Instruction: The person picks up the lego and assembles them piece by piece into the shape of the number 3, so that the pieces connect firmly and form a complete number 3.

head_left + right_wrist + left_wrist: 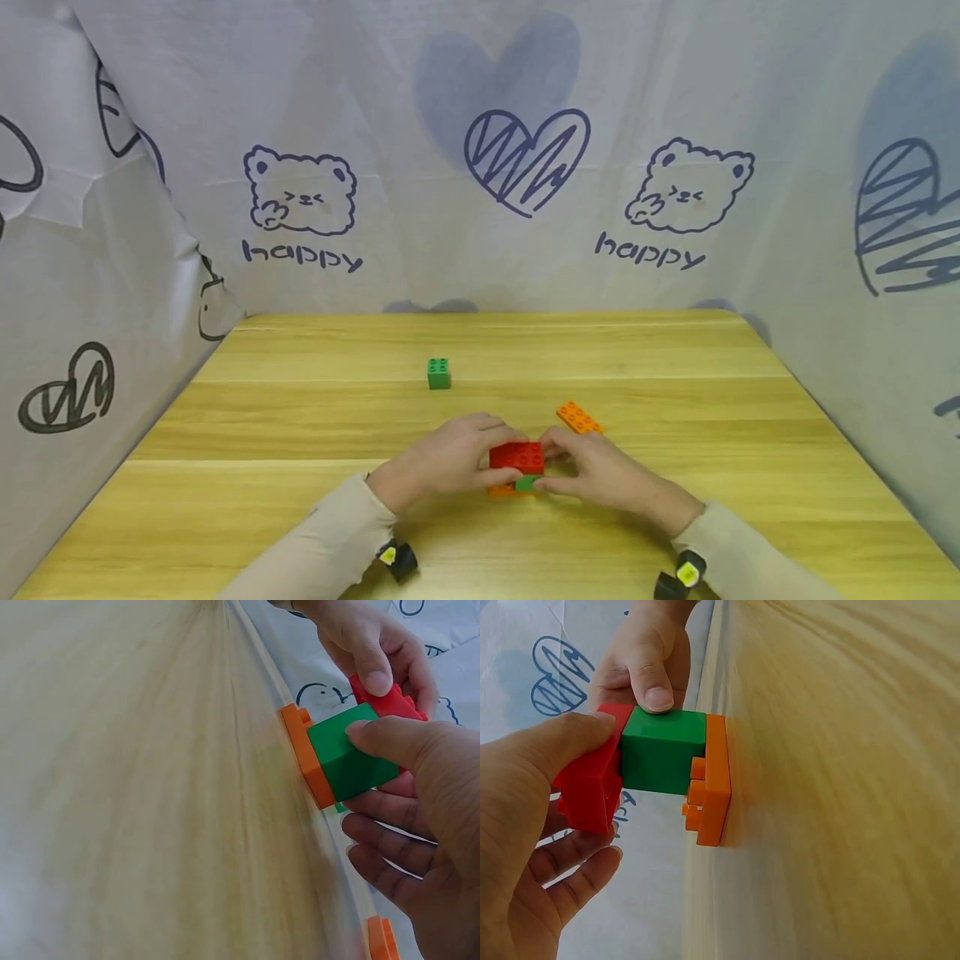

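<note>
Between the two hands stands a small stack of toy building bricks. Its base is a thin orange brick (718,787) with studs exposed on one side. A green brick (664,750) sits on one end of it, and a red brick (517,458) lies on top of the green one, jutting out over the exposed orange studs. My left hand (457,460) pinches the red brick, thumb on the near side and fingers behind. With the thumb on its near face and fingers at the far side, my right hand (603,475) holds the green brick.
Behind the right hand lies a loose thin orange brick (579,417). Farther back, left of centre, a loose green brick (438,375) stands on the wooden table (300,400). White cloth (420,217) with drawings hangs along the table's back and sides.
</note>
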